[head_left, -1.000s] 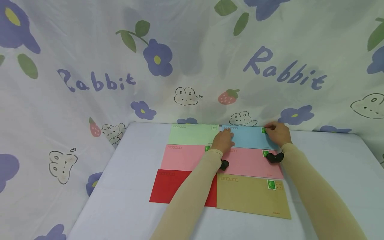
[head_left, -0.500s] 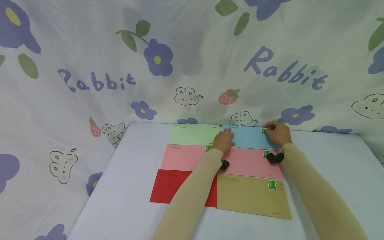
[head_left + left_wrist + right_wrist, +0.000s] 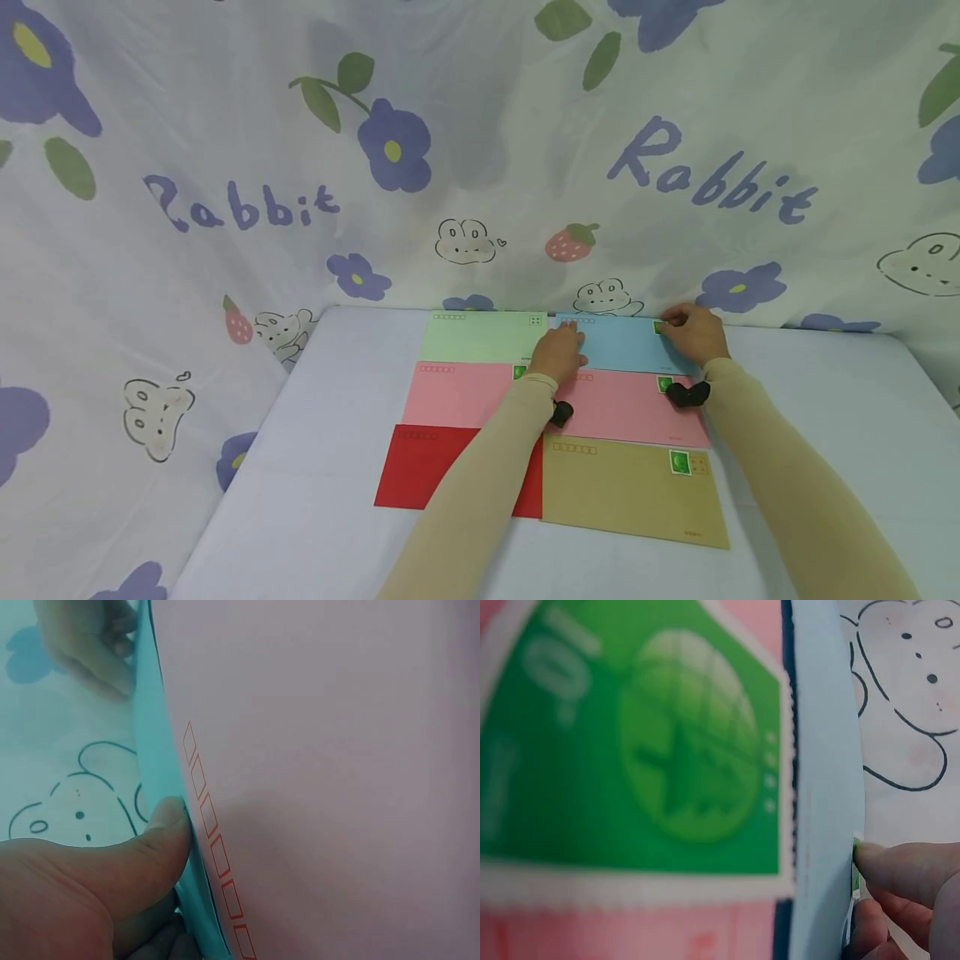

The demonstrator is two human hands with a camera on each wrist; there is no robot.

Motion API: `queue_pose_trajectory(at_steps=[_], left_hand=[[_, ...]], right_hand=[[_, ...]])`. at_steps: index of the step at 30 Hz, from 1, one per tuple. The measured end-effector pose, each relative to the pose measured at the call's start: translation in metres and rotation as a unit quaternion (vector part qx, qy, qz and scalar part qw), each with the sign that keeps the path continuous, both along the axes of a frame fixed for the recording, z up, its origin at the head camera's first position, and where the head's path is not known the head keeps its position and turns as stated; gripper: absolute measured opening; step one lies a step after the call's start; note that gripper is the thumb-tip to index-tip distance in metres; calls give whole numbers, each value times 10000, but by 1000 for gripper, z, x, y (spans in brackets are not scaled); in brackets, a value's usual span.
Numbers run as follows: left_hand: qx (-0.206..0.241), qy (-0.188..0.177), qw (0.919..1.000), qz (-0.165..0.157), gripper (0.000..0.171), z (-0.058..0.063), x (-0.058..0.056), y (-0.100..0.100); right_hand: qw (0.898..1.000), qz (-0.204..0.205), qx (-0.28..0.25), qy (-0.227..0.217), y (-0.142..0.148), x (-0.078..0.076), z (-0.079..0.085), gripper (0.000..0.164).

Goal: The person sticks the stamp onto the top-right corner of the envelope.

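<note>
A light blue envelope (image 3: 622,346) lies in the back row on the right. My left hand (image 3: 557,350) rests on its left end, fingers spread over the printed boxes; in the left wrist view the thumb (image 3: 169,817) lies on the blue paper. At the far right corner, my right hand (image 3: 696,333) has its thumb on a small green stamp (image 3: 657,327). The right wrist view shows the thumb tip (image 3: 874,859) pressing the stamp's edge, the other fingers bent beside it. The thumb partly covers the stamp.
Around it lie a pale green envelope (image 3: 480,337), two pink ones (image 3: 622,412), a red one (image 3: 420,467) and a tan one (image 3: 630,500). Green stamps (image 3: 680,462) sit on the tan and pink ones. A printed cloth wall (image 3: 480,167) rises behind the white table (image 3: 315,467).
My right thumb has shifted slightly left over the stamp, covering a bit more of it. The left hand and the envelopes have stayed in place.
</note>
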State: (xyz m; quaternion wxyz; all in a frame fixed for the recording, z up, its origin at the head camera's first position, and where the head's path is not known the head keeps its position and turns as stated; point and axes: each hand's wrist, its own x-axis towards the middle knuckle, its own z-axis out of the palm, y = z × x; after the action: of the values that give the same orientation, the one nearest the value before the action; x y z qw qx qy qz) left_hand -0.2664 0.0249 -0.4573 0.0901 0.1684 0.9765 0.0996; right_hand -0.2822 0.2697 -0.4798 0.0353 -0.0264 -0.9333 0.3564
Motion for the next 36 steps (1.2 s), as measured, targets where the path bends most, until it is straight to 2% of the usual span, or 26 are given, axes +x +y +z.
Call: queue_pose_trajectory(at_steps=[11,21,36], left_hand=[[22,-48,10000,15,50,1,1,0],[-13,-33,10000,-1,50,1,0,0],[-99,0,9999,-114,49,1,0,-1]], right_hand=[[9995,-44,-309,-112,0,6,7,31],[9996,-36,-279,-18,3,9,9,31],[9997,-83,-214,27,7,22,17,33]])
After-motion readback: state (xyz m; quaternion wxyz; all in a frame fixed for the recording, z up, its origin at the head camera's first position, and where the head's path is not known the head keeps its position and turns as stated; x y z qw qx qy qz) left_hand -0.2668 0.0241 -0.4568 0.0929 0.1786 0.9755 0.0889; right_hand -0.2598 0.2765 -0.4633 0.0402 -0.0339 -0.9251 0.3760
